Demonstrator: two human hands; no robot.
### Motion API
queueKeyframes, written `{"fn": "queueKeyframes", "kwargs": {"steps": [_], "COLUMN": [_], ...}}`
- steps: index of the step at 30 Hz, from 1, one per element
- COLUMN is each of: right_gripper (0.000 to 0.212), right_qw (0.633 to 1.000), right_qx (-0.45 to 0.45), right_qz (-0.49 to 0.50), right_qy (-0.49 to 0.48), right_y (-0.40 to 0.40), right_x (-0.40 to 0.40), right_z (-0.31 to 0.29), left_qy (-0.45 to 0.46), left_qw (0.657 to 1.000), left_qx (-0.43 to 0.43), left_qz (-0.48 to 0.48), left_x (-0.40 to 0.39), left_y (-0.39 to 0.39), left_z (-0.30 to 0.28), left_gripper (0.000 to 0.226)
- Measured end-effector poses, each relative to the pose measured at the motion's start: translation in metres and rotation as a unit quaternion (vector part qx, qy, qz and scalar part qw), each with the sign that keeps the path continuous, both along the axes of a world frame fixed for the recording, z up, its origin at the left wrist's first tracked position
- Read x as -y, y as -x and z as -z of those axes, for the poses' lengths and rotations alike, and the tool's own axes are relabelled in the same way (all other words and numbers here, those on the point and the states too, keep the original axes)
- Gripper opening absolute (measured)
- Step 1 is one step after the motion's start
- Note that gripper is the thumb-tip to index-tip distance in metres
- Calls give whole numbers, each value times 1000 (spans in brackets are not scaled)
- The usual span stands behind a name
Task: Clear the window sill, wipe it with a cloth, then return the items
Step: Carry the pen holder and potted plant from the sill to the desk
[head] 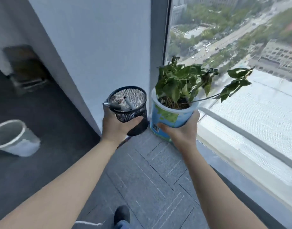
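— High-rise glass fills the right side, with streets and rooftops far below; grey carpet tiles cover the floor, and a pale wall runs up the middle. What sits on the left?

— A pale waste bin (13, 138) stands on the dark floor near the left edge, blurred. Next comes the left hand (116, 125), its fingers wrapped tight around the lower wall of a black mesh pen holder (129, 107). Two or three markers (118, 105) lean inside it; I cannot count them surely.

— And further right?

— The right hand (181, 128) is clamped on a potted plant (173, 113), thumb across the front of the blue and green tub, fingers round its far side. Droopy green leaves trail toward the glass. Both items are in the corner where the wall meets the window frame, just beside each other, at the far end of the window sill (227, 169), the low dark ledge under the pane.

— Which step is this?

— I judge it either clearing or returning; one moment cannot tell which. No cloth is in view. If they are being lifted away, the next move calls for carrying both level, so soil and pens stay in, to a spot off the ledge.

— Any writing?

— Only a barcode low on the tub's left; the printed label is too blurred to read
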State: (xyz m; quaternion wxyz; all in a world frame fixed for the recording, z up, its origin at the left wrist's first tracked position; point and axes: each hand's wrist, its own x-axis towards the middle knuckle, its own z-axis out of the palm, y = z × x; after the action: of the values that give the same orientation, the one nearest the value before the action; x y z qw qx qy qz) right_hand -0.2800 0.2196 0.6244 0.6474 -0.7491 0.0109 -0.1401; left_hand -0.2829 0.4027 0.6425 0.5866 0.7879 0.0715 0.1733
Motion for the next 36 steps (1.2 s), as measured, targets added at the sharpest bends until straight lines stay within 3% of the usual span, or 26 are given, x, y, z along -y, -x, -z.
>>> {"fn": "queueKeyframes", "kwargs": {"steps": [6,10,21,25,30,36], "right_gripper": [79,89,86,86,96,87], "right_qw": [990,972,909,874,829,779], "right_qx": [26,36,25,26,20,22], "right_qz": [-139,-231,-416,-485,-558,-626], "right_qy": [-1,-11,-33,-22,-14,-15], "right_y": [29,65,208,246,273,294], "right_x": [-126,-225,-480,-544,-614,-697], "right_z": [-52,-72,-84,-85,-91,-101], "left_qy": [8,-25,-28,-23,-32,-29], "left_qw": [989,971,912,877,815,759], "left_qx": [5,23,47,48,63,68], "left_qz": [-144,-237,-406,-478,-575,-647], "left_x": [-122,-215,-428,-465,-504,-551], "left_y": [78,143,342,397,442,481], "left_z": [-42,-65,-85,-82,-85,-97], "left_gripper": [80,81,78,62,79,81]}}
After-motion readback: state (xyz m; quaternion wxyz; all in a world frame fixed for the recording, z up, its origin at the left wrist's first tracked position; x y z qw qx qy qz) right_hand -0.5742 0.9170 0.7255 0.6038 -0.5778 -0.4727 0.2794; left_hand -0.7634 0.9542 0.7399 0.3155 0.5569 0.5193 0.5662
